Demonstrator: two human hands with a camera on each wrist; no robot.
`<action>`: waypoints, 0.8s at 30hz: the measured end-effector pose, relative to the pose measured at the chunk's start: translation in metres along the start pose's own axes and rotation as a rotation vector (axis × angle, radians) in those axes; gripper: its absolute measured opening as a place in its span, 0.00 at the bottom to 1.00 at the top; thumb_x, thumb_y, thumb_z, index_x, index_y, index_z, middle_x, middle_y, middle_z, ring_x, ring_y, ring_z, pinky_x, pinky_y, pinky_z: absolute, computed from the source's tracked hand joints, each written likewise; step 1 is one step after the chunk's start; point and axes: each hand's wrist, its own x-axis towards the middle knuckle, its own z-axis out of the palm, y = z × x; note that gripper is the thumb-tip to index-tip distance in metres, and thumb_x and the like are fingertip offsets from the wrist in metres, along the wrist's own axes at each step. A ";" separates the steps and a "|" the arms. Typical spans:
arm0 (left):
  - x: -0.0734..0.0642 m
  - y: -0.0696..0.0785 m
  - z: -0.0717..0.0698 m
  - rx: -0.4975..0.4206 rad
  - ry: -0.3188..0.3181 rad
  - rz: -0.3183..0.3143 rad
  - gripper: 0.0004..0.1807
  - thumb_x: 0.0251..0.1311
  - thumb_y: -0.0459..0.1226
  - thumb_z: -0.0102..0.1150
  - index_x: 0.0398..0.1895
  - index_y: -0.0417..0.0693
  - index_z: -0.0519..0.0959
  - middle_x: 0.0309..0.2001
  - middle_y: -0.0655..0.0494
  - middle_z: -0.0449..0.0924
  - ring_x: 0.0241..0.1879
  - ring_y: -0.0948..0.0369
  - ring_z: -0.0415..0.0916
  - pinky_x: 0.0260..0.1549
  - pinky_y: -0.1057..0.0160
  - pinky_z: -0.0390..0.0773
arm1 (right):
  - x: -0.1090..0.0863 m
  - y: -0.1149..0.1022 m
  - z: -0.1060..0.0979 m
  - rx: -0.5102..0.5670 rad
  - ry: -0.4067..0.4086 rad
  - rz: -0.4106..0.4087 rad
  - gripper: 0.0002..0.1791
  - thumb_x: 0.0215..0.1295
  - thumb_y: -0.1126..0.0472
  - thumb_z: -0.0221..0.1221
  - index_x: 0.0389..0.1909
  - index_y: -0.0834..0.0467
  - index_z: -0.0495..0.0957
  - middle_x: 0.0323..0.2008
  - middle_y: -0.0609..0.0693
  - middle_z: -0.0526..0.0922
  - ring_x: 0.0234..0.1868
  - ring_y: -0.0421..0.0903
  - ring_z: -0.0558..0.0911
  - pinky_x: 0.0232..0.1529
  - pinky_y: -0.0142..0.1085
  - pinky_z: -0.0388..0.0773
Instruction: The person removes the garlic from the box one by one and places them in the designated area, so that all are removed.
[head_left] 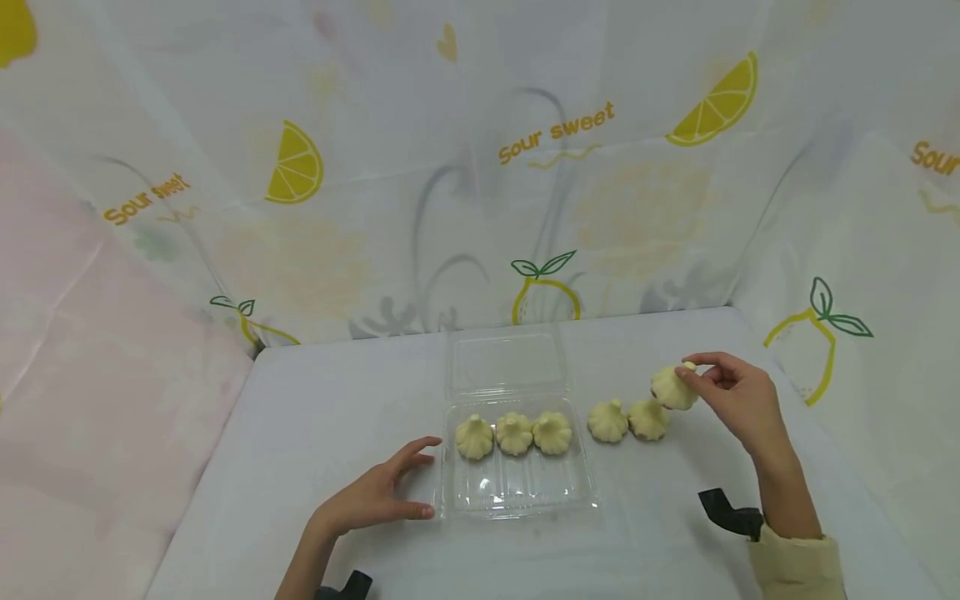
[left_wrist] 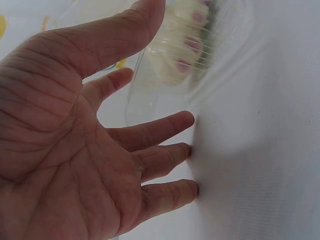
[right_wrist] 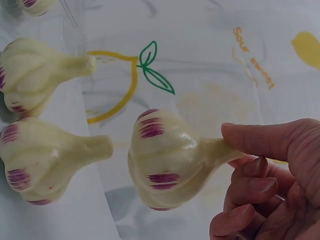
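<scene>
By its stem, my right hand (head_left: 738, 400) pinches a garlic bulb (head_left: 672, 388) between thumb and fingers, raised above the table. The right wrist view shows this bulb (right_wrist: 165, 160) as cream with purple streaks. Two more garlic bulbs (head_left: 607, 422) sit side by side on the cloth, left of the held one. Inside a clear plastic clamshell box (head_left: 517, 492), three garlic bulbs (head_left: 513, 434) stand in a row along the back half. My left hand (head_left: 375, 497) is beside the box's left edge, thumb and fingers spread, holding nothing; its fingertips rest near the cloth in the left wrist view.
The box's clear lid (head_left: 507, 362) lies folded back behind it. White cloth covers the table (head_left: 337, 392). Behind and at the sides hang printed curtains (head_left: 480, 208) with lemon drawings. A black wrist mount (head_left: 731, 515) shows at my right forearm.
</scene>
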 end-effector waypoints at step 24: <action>0.000 0.002 0.000 0.008 0.001 0.008 0.48 0.50 0.53 0.74 0.72 0.73 0.57 0.66 0.47 0.70 0.69 0.43 0.60 0.60 0.32 0.58 | 0.003 0.031 -0.009 -0.055 -0.044 0.071 0.21 0.63 0.50 0.67 0.48 0.63 0.82 0.24 0.49 0.75 0.22 0.40 0.68 0.18 0.35 0.63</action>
